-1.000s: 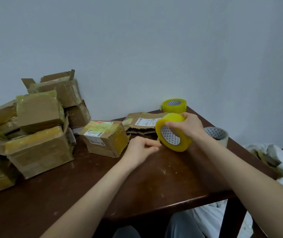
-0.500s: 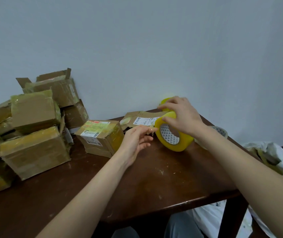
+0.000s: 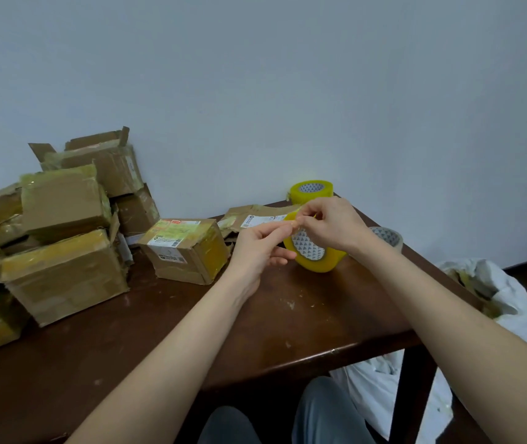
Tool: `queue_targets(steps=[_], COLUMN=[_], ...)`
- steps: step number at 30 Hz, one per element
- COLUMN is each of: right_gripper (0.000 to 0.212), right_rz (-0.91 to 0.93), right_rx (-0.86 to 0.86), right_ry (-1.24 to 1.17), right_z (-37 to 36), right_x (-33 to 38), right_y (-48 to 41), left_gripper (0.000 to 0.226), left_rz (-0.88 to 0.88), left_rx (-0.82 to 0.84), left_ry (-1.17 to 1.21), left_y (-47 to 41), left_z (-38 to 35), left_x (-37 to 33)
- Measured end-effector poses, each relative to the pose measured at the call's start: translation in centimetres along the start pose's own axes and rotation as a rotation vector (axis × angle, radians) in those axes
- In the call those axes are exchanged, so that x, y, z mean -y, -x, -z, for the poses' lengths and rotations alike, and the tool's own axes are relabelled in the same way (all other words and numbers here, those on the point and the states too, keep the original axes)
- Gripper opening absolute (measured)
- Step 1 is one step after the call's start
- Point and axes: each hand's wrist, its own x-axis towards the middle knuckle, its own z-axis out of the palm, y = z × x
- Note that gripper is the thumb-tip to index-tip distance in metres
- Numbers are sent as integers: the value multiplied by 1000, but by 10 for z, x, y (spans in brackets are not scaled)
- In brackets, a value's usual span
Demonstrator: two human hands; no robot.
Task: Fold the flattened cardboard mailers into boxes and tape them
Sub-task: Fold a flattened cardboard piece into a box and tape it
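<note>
We see thumb and forefinger tips [image 3: 280, 231] of both hands meeting at the top rim of a yellow tape roll [image 3: 316, 256], which stands on edge toward the back right of the brown table [image 3: 287, 318]. The left hand [image 3: 260, 251] pinches there. The right hand [image 3: 331, 225] curls over the roll, also pinching. Just behind lie flattened mailers [image 3: 255, 216]. To their left sits a taped, labelled box [image 3: 185, 248], closed, its contents hidden. Further left is a pile of taped boxes [image 3: 63, 245], with the topmost box's flaps standing open. Beside the table, a white bag [image 3: 499, 283] holds yellowish scraps [image 3: 465, 278].
</note>
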Motion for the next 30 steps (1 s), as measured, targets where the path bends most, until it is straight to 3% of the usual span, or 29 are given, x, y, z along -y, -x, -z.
queue_targets(steps=[5, 10, 14, 17, 19, 22, 25, 30], right_gripper=[28, 10, 10, 19, 17, 7, 18, 10], right_rz=[-104, -242, -304, -423, -467, -423, -465, -528], right_rx=[-125, -170, -204, -284, -311, -94, 104, 102], right_ry=[-26, -35, -93, -99, -72, 37, 166, 331], right_z=[9, 22, 24, 34, 48, 59, 53, 43], right_x=[-11, -21, -29, -42, -56, -67, -68, -85], right_y=[24, 41, 45, 51, 59, 64, 71, 86], left_gripper=[21, 43, 54, 62, 54, 38, 37, 41], left_rz=[-25, -44, -74, -219, -335, -365, -431, -397], left_rx=[52, 202, 272, 250, 183, 106, 257, 423], left_ry=[50, -33, -179, -336, -434, -607, -884, -1030], left_y=[23, 40, 44, 51, 51, 42, 38, 24], left_z=[-31, -60, -74, -79, -74, -73, -90, -112], left_x=[4, 8, 9, 9, 9, 16, 39, 74])
